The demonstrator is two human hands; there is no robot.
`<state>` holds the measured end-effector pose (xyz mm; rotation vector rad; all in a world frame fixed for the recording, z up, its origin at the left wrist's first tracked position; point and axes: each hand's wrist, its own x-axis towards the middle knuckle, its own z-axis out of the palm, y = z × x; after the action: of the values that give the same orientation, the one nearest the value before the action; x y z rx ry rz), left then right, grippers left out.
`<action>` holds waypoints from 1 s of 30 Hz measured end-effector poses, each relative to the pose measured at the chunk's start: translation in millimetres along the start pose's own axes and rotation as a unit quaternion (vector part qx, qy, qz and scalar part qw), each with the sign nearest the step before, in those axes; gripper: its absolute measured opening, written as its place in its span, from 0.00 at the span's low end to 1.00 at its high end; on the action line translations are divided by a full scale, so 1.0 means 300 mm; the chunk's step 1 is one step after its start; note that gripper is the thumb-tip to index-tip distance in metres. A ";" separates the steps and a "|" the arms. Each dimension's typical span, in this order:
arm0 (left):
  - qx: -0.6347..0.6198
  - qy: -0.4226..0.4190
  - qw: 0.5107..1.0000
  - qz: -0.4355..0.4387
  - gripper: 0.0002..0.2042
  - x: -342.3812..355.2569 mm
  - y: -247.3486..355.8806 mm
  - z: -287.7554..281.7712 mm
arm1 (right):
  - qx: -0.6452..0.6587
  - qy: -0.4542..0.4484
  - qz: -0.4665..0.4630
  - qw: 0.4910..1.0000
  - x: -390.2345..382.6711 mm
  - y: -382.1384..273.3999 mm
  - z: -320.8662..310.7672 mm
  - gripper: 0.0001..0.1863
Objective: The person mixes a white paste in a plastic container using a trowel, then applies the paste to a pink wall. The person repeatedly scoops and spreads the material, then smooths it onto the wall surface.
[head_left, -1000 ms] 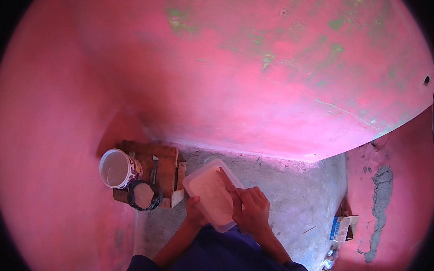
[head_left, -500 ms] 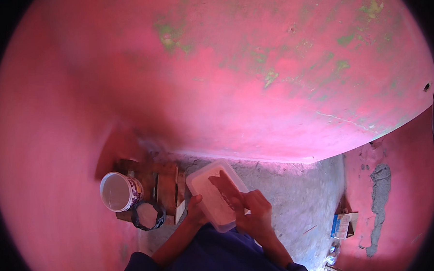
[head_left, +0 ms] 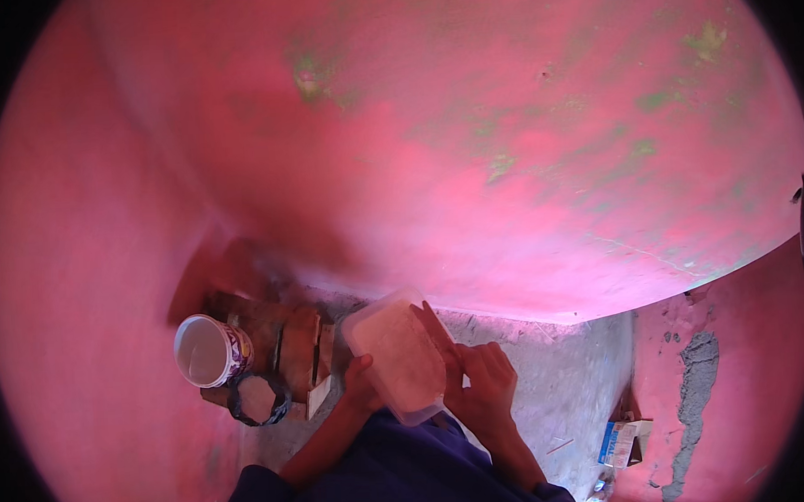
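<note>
A shallow clear plastic container (head_left: pixel 396 363) is tilted in front of my body, a pale material spread inside it. My left hand (head_left: pixel 361 387) grips its left side, thumb over the rim. My right hand (head_left: pixel 484 386) is closed round a flat scraper (head_left: pixel 434 328), whose dark blade lies along the container's right edge. Its handle is mostly hidden by my fingers.
At left, a white bucket (head_left: pixel 200 351) and a black bag of pale material (head_left: pixel 258 401) stand by wooden boards (head_left: pixel 300 345). A pink wall (head_left: pixel 470 158) rises ahead. A small cardboard box (head_left: pixel 624 443) and a grey plaster patch (head_left: pixel 696 400) are at right.
The scraper has moved from across the middle of the container to its right edge, my right hand shifting slightly right. The material inside now looks smoother. The view has turned slightly.
</note>
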<state>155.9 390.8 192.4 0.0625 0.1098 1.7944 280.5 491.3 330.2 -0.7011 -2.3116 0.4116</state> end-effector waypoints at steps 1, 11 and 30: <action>0.013 -0.003 1.000 -0.003 0.38 0.005 -0.008 0.003 | -0.006 -0.010 -0.003 1.000 -0.004 0.015 0.006 0.03; 0.025 -0.001 1.000 -0.014 0.36 0.029 -0.066 -0.016 | 0.069 -0.008 0.016 0.997 -0.055 0.085 0.038 0.03; 0.035 -0.013 0.999 0.019 0.36 0.030 -0.083 0.013 | 0.069 -0.027 -0.011 0.997 -0.051 0.063 0.014 0.04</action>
<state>178.6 405.2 193.5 0.1389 0.1540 1.8263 294.3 497.1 310.5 -0.6032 -2.3124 0.5813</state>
